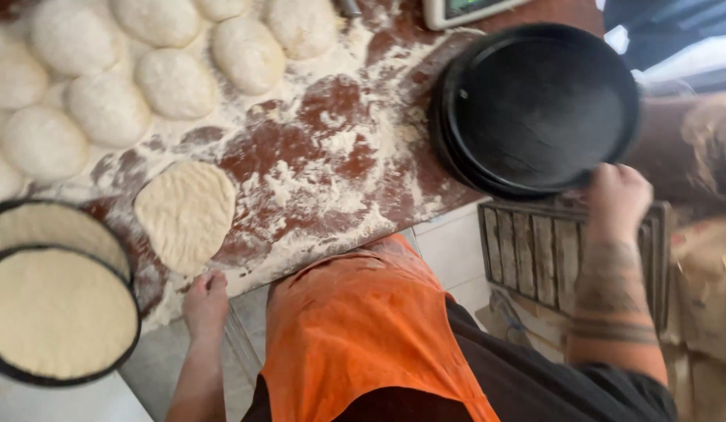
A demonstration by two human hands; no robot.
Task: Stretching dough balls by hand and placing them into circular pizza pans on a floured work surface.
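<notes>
Head view: looking down over an orange apron (363, 336) at a floured reddish worktop (331, 156).
Right hand: right hand (617, 199) grips the near rim of the top black round pan (542, 105), fingers curled over the edge; the pan tilts slightly on a stack of like pans.
Left hand: left hand (206, 305) rests at the near edge of the worktop, fingers loosely together, holding nothing, just below the flattened dough round (187, 212).
Pan handling: looks like stiff, thin metal, light enough for one hand; the raised rim is the natural hold, though flour dust may make it a little slippery.
Dough handling: soft and floppy, likely to stretch or tear if lifted by one edge; better supported from underneath with spread fingers.
Nearby: dough balls (105, 78) crowd the far left; two filled pans (58, 312) overlap at the near left; a scale's corner (464, 9) sits at the far edge.
</notes>
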